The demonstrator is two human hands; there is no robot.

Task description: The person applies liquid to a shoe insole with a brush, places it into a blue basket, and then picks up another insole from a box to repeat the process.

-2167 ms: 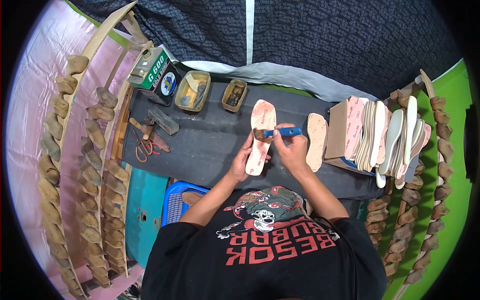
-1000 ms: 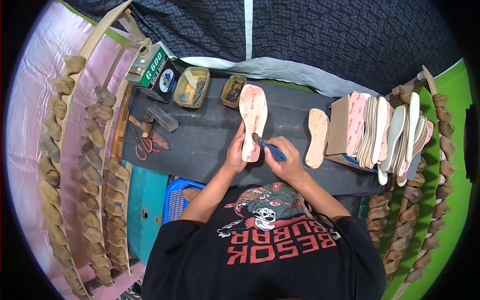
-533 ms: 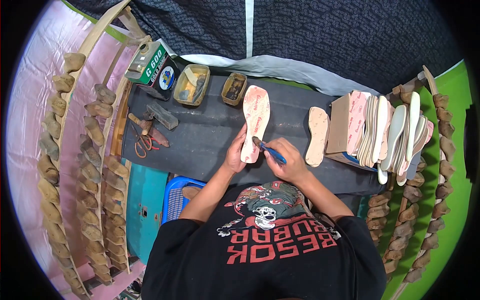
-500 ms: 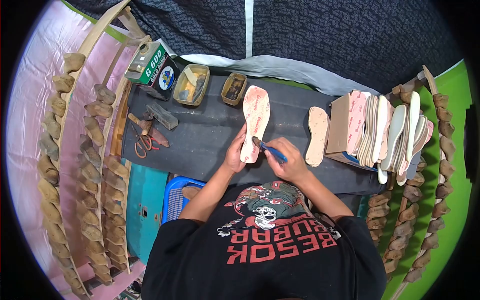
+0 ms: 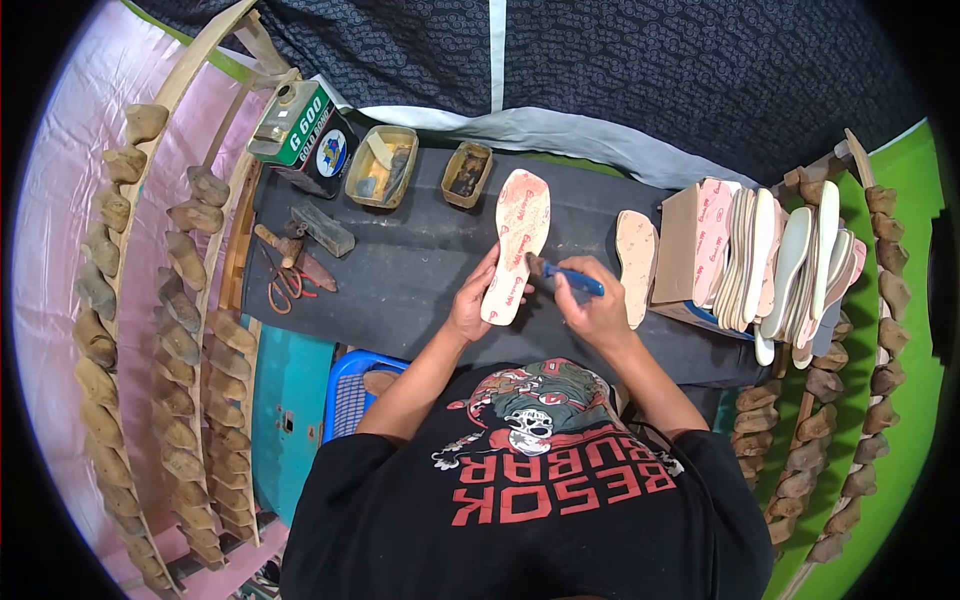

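Observation:
Upright over the dark table is a pale insole point(image 5: 521, 225) printed with red lettering. My left hand point(image 5: 474, 303) is closed on its lower left edge. Closed round the blue handle of a brush point(image 5: 577, 281), my right hand point(image 5: 600, 306) is on the insole's right side, with the brush's dark tip at the insole's middle edge. Beyond the insole lies an open tub point(image 5: 467, 176) with dark residue inside. Another insole point(image 5: 635, 265) rests on the table just past my right hand.
A cardboard box point(image 5: 677, 245) full of insoles stands at the right. At the left are a G 600 can point(image 5: 303, 137), a second tub point(image 5: 382, 167), a dark block point(image 5: 323, 231), a hammer point(image 5: 280, 243) and scissors point(image 5: 285, 289). Racks of wooden lasts point(image 5: 97, 338) flank the table.
The brush and my right hand have moved right and up, with the tip now at the insole's edge. My left hand has shifted the insole slightly right.

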